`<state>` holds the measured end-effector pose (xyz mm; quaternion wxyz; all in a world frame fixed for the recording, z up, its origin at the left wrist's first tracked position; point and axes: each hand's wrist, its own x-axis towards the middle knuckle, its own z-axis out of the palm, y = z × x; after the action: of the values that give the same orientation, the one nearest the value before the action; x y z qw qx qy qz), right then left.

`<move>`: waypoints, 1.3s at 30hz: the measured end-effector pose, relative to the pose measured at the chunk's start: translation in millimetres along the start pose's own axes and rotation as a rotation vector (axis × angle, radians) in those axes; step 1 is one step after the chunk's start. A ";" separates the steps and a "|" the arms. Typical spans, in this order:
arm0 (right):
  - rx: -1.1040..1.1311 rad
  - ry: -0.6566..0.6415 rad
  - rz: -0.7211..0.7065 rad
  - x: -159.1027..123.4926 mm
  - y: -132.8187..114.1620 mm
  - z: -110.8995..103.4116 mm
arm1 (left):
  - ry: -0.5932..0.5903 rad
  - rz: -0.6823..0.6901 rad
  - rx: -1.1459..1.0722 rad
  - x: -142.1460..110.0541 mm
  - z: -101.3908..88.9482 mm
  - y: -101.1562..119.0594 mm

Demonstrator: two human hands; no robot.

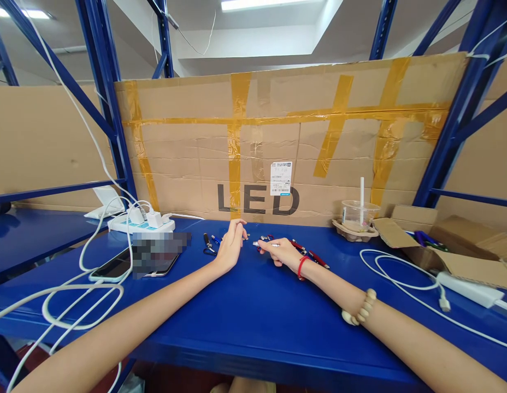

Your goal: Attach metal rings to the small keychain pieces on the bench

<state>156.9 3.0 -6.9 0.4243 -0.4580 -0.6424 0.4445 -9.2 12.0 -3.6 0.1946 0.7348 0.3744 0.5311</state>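
Note:
My left hand (232,244) is raised over the blue tabletop, its fingers drawn together. A tiny bit of something shows beyond its fingertips, too small to name. To the right, my right hand (283,251) is closed around a slim pen (255,244) whose silvery end points left toward my left hand. Red pen parts (319,259) lie behind and beside my right wrist. By my left hand, a blue pen piece (216,239) and black pen pieces (207,240) rest on the table.
Phones (114,266) and a power strip (126,222) with looping white cables occupy the left side. At right stand a plastic cup (355,213) with a straw, an open cardboard box (462,234) and a white adapter (470,289). A large taped cardboard sheet (188,158) closes off the back.

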 end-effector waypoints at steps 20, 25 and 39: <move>0.161 -0.066 0.001 -3.9 -4.3 0.3 | -0.297 0.262 0.201 -0.9 1.2 3.5; 0.293 -0.134 0.070 -6.5 -9.6 -1.2 | -0.218 0.315 0.254 -2.5 0.1 0.4; 0.218 -0.096 0.010 -10.2 -9.5 3.3 | -0.191 0.550 0.413 -11.1 0.3 3.0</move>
<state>153.9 -9.2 0.0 0.4380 -0.3905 -0.6075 0.5353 -9.5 1.7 -8.7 -0.0741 0.8783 0.2422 0.4055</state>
